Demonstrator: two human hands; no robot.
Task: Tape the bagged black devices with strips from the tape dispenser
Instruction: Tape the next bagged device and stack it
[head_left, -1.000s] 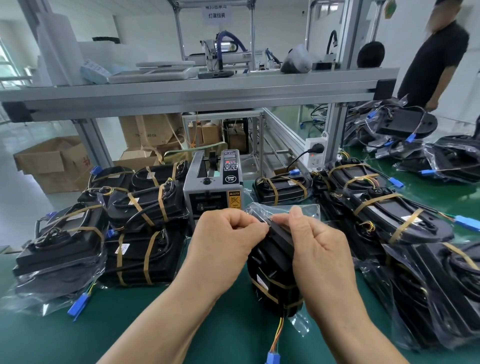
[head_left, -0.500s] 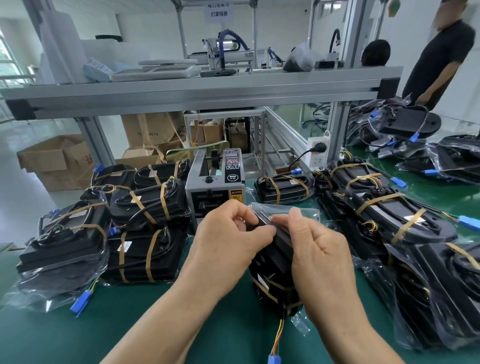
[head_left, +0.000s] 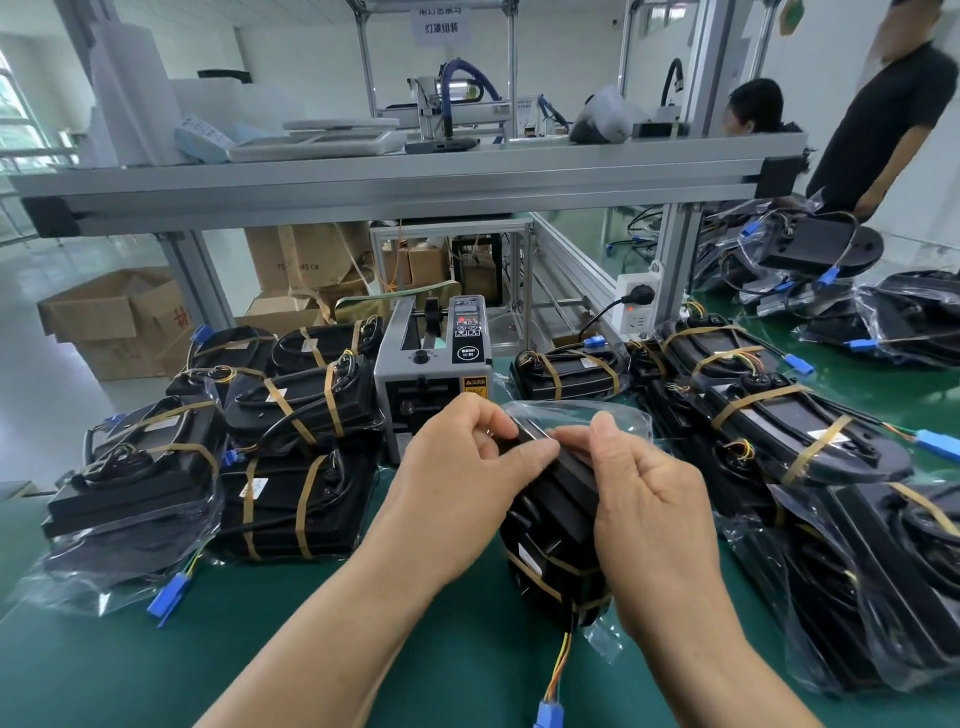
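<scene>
The bagged device (head_left: 553, 525) stands on end near the middle of the green surface (head_left: 363, 649), just in front of the dispenser (head_left: 434, 384), which sits at the far edge. The left grip (head_left: 457, 467) and right grip (head_left: 649, 499) both have curled fingers and pinch the device's upper end through the loose bag. Taped devices (head_left: 301, 415) lie stacked toward the left edge.

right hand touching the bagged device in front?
Touching. Head view shows the right hand pinching the bagged device at its top, fingers curled onto it.
</scene>
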